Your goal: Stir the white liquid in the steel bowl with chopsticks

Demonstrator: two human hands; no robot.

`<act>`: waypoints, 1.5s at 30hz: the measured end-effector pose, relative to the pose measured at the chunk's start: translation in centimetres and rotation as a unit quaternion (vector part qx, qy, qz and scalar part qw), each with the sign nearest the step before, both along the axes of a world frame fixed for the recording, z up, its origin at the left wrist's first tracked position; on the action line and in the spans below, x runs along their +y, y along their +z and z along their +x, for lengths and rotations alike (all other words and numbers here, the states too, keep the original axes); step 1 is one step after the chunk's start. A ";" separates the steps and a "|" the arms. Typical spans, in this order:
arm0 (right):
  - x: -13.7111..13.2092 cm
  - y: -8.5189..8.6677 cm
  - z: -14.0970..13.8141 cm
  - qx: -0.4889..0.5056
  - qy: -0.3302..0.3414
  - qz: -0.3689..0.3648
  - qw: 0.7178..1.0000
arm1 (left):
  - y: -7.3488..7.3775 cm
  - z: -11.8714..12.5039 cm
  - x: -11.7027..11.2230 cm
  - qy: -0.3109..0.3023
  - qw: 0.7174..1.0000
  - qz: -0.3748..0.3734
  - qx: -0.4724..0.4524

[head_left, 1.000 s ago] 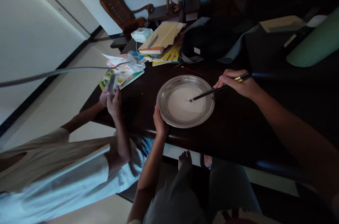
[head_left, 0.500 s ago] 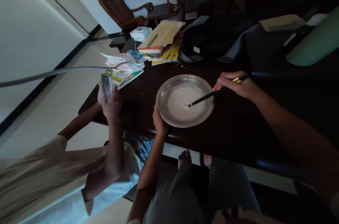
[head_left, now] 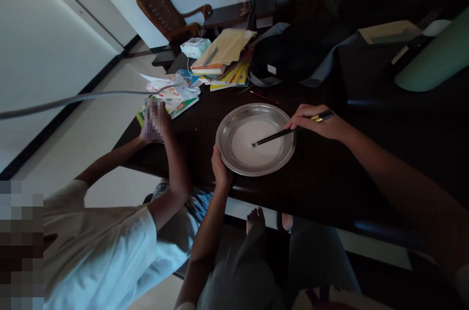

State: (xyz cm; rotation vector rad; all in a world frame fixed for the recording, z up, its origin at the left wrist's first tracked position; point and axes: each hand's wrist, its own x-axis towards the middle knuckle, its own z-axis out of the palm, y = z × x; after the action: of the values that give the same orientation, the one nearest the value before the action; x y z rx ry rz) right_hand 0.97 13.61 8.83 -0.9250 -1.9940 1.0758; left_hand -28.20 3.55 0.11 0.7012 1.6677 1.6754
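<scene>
A round metal bowl (head_left: 224, 136) stands on the dark table and holds a pale, milky liquid (head_left: 258, 156). My left hand (head_left: 221, 172) grips the bowl's near left rim, thumb up along the outer side and the other fingers hidden beneath. From the right, my right hand (head_left: 317, 121) is closed around dark chopsticks (head_left: 274, 136) with gold bands near their upper ends. They slant down to the left over the rim, close together, and their pale tips dip into the liquid near the middle of the bowl.
At my left, another person (head_left: 120, 232) holds a blurred object at the table edge. Farther back lie books and envelopes (head_left: 223, 51), crumpled paper (head_left: 172, 88), a tissue pack (head_left: 196, 48) and a black bag (head_left: 293, 56). A green cylinder (head_left: 432, 63) is at right. A grey cable (head_left: 73, 99) crosses the left.
My right hand has shifted slightly left, and the chopstick tips have moved left through the liquid. My left hand and the bowl stay put. The person beside me has shifted their arms and body.
</scene>
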 end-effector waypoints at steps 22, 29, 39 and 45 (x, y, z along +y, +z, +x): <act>0.4 0.1 0.7 0.049 -0.038 0.010 0.998 | 0.3 0.0 -0.2 -0.009 1.000 0.000 0.012; 0.7 -0.4 0.2 -0.009 -0.032 0.061 0.998 | 0.0 0.1 0.1 -0.003 1.000 0.009 -0.014; 0.2 -0.9 -0.2 -0.003 0.015 0.038 0.999 | 0.2 0.3 0.0 0.025 0.998 0.005 -0.055; 0.7 -0.4 0.7 -0.002 -0.077 0.069 0.995 | -0.5 0.1 0.2 0.004 0.999 0.021 -0.029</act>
State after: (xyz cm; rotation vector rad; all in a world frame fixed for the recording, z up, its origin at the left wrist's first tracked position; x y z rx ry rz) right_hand 1.63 14.36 8.45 -0.9899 -1.9371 0.8416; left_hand -28.14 3.71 -0.36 0.6592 1.6011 1.7237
